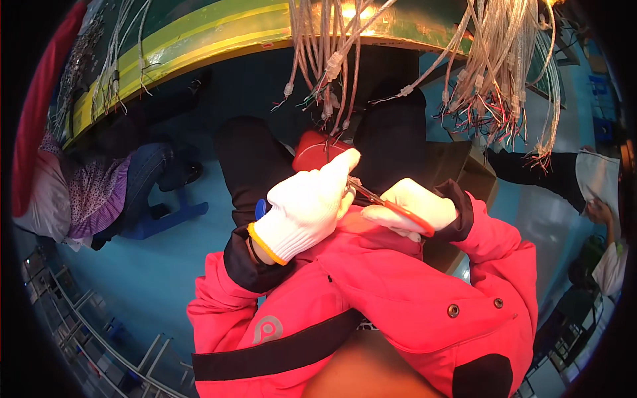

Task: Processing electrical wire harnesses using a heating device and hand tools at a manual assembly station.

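My left hand [302, 202], in a white knit glove with an orange cuff, is closed with its fingertips pressed together in front of my body. What it pinches is small and mostly hidden by the glove. Red-handled scissors [408, 219] are in my right hand [418, 204], also gloved in white. Their metal blades point left and reach the left fingertips. Just beyond the left hand hang clear-sheathed cables [342, 86] with bare thin wire ends and clear plugs. A red object [315, 151] lies between my knees, partly covered by the left glove.
A green bench with a yellow edge [219, 33] curves across the far side. A thick bundle of cables [494, 86] hangs over it at the right. Beside my right leg stands a cardboard box [474, 169]. People sit at both sides, one near a blue stool [172, 215].
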{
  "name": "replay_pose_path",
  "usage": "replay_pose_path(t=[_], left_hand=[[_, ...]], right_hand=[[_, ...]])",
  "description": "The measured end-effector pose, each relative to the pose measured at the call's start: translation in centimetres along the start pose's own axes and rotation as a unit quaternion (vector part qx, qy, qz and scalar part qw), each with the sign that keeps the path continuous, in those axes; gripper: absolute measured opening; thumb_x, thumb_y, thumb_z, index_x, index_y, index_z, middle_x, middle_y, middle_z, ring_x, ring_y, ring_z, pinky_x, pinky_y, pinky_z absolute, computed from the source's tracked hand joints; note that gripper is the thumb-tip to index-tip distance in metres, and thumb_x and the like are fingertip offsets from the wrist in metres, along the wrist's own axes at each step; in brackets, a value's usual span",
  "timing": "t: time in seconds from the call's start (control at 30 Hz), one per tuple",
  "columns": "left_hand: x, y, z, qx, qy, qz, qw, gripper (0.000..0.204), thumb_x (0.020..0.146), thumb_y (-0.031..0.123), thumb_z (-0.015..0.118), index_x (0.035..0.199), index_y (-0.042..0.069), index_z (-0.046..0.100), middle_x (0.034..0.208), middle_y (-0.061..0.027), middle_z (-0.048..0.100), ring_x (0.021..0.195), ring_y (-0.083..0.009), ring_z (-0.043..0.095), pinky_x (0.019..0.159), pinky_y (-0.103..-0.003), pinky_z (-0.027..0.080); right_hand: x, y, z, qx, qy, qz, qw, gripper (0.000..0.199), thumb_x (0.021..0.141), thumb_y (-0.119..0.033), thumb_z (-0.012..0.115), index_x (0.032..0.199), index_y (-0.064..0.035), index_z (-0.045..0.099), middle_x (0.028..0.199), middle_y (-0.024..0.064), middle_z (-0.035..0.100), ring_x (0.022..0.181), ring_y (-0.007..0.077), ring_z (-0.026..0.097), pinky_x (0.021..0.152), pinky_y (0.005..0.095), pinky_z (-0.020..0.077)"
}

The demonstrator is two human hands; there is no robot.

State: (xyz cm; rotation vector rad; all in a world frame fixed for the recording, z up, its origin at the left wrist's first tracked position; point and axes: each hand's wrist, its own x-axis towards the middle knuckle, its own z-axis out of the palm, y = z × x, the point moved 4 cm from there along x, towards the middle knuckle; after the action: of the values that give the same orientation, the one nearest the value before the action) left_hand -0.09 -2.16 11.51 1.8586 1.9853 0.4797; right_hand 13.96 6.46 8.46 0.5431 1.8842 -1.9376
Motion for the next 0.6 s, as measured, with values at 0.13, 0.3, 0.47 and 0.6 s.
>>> replay_pose_path(t=[0.13,0.3,0.47,0.6], left_hand=[[-0.2,0.0,0.0,-0.037,0.019,0.042,0.998,0.046,0.077,0.010,0.066,0.120,0.008,0.051,0.079,-0.0072,0.064,0.066,-0.0221,0.062,0.059,-0.029,0.049],[-0.7,-0.9,1.3,-0.139,-0.051,0.037,0.988,0.054,0.072,0.005,0.066,0.123,0.005,0.048,0.073,-0.0051,0.061,0.064,-0.0222,0.060,0.058,-0.029,0.049],[0.2,0.0,0.9,-0.186,0.064,0.120,0.973,0.059,0.071,0.003,0.067,0.127,0.005,0.046,0.079,-0.0068,0.064,0.069,-0.0232,0.063,0.059,-0.029,0.049],[-0.1,0.0,1.7,-0.398,0.181,0.064,0.897,0.060,0.073,0.004,0.067,0.129,0.006,0.045,0.088,-0.0094,0.065,0.074,-0.0244,0.063,0.061,-0.028,0.050]], right_hand=[[-0.3,1.0,0.9,0.213,-0.129,0.039,0.968,0.049,0.095,-0.034,0.044,0.055,-0.0060,0.047,0.044,0.0010,0.046,0.032,0.0105,0.038,0.035,0.0232,0.0308],[-0.3,2.7,3.5,0.555,-0.275,0.047,0.784,0.054,0.095,-0.042,0.041,0.054,-0.0070,0.044,0.041,0.0002,0.040,0.032,0.0087,0.037,0.030,0.0210,0.0273],[1.3,2.3,6.4,0.701,-0.490,-0.073,0.513,0.059,0.093,-0.052,0.039,0.054,-0.0076,0.041,0.040,-0.0005,0.036,0.028,0.0085,0.035,0.025,0.0186,0.0249],[2.2,0.4,7.0,0.705,-0.528,-0.201,0.428,0.061,0.092,-0.055,0.038,0.054,-0.0077,0.040,0.039,-0.0008,0.036,0.027,0.0085,0.036,0.024,0.0185,0.0276]])
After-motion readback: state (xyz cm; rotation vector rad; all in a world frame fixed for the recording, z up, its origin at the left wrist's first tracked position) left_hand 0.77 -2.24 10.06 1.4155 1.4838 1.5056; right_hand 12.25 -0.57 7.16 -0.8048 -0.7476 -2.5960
